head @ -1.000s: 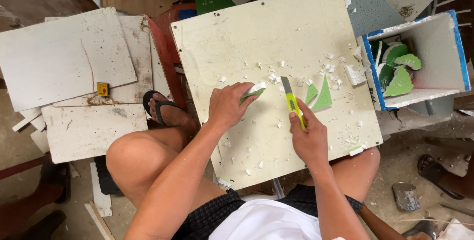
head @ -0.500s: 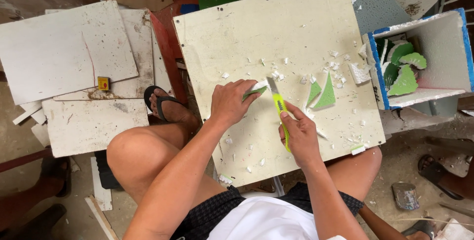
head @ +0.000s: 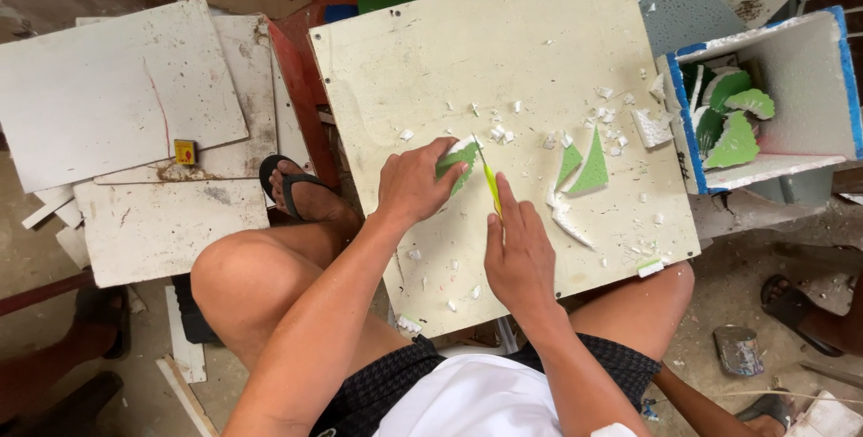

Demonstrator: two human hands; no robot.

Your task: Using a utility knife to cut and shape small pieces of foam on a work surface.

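- Right hand (head: 519,253), gripping the knife (head: 490,181), has shifted left; blade now at the green piece (head: 457,163).
- Left hand (head: 415,183) pins that piece to the board (head: 467,59), frame centre.

A cream square board (head: 539,50) carries white foam crumbs (head: 604,115) and two green triangular pieces (head: 584,165).

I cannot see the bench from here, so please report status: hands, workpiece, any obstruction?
Left hand pins green foam piece on white board. Right hand holds yellow utility knife, blade at piece. Foam scraps around; none blocking.
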